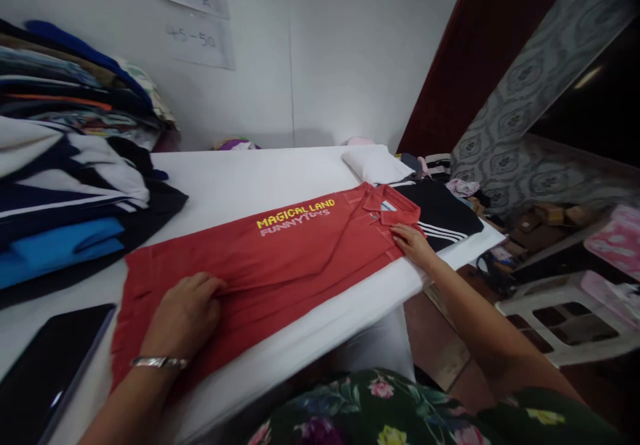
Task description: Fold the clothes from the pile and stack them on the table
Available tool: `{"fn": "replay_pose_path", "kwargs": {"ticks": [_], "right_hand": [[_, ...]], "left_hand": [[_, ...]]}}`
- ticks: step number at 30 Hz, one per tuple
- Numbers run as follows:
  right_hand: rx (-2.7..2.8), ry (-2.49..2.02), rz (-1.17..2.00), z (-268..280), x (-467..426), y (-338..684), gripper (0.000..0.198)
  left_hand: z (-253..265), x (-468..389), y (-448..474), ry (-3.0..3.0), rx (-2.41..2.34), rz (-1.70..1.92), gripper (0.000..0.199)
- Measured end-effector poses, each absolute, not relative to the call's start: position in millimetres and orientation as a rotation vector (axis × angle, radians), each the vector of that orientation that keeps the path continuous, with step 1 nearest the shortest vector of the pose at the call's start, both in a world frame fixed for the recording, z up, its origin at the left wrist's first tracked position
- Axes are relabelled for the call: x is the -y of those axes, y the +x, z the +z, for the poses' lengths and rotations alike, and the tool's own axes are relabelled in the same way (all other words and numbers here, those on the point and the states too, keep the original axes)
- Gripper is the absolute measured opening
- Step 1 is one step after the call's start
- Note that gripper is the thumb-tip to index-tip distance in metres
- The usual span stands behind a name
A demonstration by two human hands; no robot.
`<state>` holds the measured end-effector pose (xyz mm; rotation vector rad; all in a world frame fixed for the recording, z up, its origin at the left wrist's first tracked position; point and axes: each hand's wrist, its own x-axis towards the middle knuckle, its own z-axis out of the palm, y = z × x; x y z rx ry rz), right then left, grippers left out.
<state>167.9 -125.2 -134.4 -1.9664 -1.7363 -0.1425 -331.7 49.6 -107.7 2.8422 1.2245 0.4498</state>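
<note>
A red collared jacket (295, 251) lies lengthwise on the white-covered table, with yellow and pink lettering on it and its collar (397, 205) toward the right. Near its hem, the fingers of my left hand (187, 311) are curled and pinch a fold of the red cloth; a silver bracelet circles that wrist. My right hand (414, 245) rests on the jacket just below the collar, fingers stretched over the fabric and slightly apart. Beside the collar, partly under the jacket, lies a black garment (445, 208) with white stripes.
Piled clothes (75, 91) stand at the left, with a bright blue garment (65, 241) in front. A dark phone or tablet (55, 365) lies at the near left. A white folded bundle (375, 163) sits at the far right of the table (240, 171). A white plastic stool (575, 318) stands right.
</note>
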Motion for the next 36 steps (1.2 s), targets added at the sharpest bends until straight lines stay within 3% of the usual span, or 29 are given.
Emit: {"fn": "replay_pose_path", "kwargs": {"ticks": [5, 9, 15, 21, 25, 30, 36], "right_hand": [[1.681, -1.894, -0.151, -130.0, 111.3, 139.9, 0.031], [1.814, -1.624, 0.014, -103.0, 85.9, 67.7, 0.033], [2.246, -1.445, 0.194, -106.2, 50.4, -15.1, 0.050], [2.331, -1.457, 0.091, -147.5, 41.9, -18.5, 0.049], [2.315, -1.417, 0.058, -158.5, 40.6, -11.3, 0.049], [2.288, -1.344, 0.060, -159.9, 43.3, -10.1, 0.047], [2.338, -1.248, 0.107, -157.3, 49.2, -12.7, 0.045]], "left_hand": [[-100.5, -40.1, -325.6, 2.853, -1.282, 0.401, 0.028], [-96.3, -35.2, -320.7, 2.846, -1.361, 0.326, 0.028], [-93.9, -27.6, -320.5, 2.766, -1.378, 0.319, 0.033], [-93.7, -8.5, -340.3, 2.608, -1.272, 0.540, 0.038], [-92.5, 2.4, -364.7, 2.539, -1.551, 0.678, 0.029], [-88.6, 8.3, -385.2, 2.305, -1.998, 0.508, 0.020], [-85.4, 2.9, -379.9, 2.132, -2.139, 0.297, 0.036]]}}
